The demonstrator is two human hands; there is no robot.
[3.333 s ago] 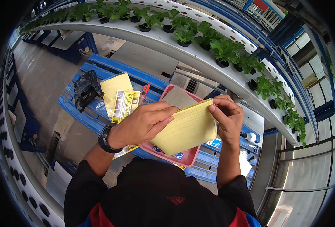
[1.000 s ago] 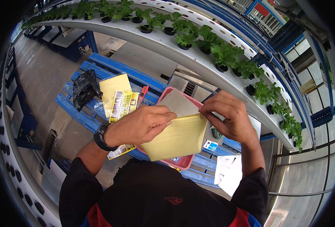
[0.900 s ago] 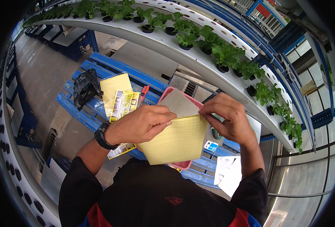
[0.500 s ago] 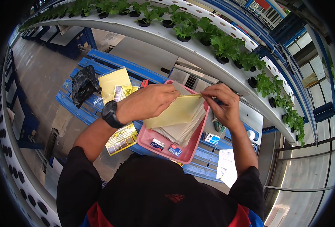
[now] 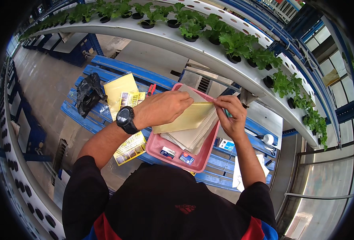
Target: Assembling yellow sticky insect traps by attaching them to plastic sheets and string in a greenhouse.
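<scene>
A pale yellow sheet [image 5: 181, 121] is held by its far edge, tilted over a stack of whitish sheets [image 5: 198, 141]. My left hand [image 5: 167, 107], with a dark watch at the wrist, pinches the edge near its left end; its fingertips are partly hidden. At the right corner my right hand [image 5: 233, 115] pinches the same sheet between thumb and fingers. Both the stack and the yellow sheet are over a pink tray [image 5: 154, 149]. Two small blue-and-white boxes [image 5: 187, 158] lie in the tray's near end.
The tray rests on a blue slatted bench [image 5: 221, 165]. Left of it are a black plastic bag [image 5: 90, 96], a yellow packet [image 5: 119, 90], a printed yellow packet [image 5: 130, 149] and red-handled pliers [image 5: 152, 89]. Papers [image 5: 238, 174] lie right. Leafy plants [image 5: 235, 44] line a white channel beyond.
My right hand has shifted slightly, still at the sheet's corner. My left hand keeps its pinch. The whole view has moved a little.
</scene>
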